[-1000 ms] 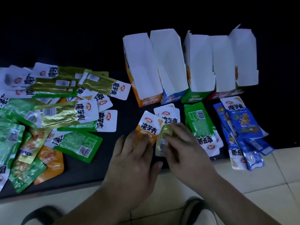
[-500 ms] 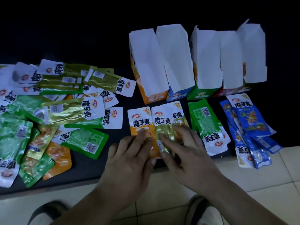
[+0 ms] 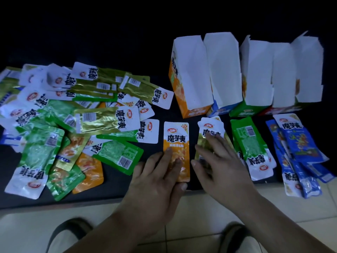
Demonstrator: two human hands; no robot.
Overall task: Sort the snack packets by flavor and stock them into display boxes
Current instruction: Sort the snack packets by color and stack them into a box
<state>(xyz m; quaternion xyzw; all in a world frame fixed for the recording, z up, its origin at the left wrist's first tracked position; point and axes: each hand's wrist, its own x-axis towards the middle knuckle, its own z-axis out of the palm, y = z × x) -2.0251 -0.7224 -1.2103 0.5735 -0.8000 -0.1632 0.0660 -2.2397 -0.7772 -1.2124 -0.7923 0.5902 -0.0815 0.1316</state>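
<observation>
Since the earlier frame the orange packet (image 3: 176, 141) has slid left, away from the gold stack (image 3: 209, 131), so a strip of dark desk (image 3: 113, 190) now shows between them. Far left, the unsorted pile (image 3: 73, 125) lies mixed, with green, gold and orange packets overlapping. Next, the left hand (image 3: 156, 181) presses straight fingers on the orange packet's lower half, thumb at its bottom corner. Just beside it, the right hand (image 3: 218, 161) lays spread fingers flat on the gold stack. Neither hand grips anything, and they are near but apart. Further right lie a green stack (image 3: 249, 143) and a blue stack (image 3: 295, 143), the latter overhanging the desk edge. Behind stand four open boxes (image 3: 193, 73) with no packets showing inside. Sorting appears to be the step in hand, and stocking has not begun. The next move probably calls for reaching left into the pile for another packet and bringing it to its matching stack.
</observation>
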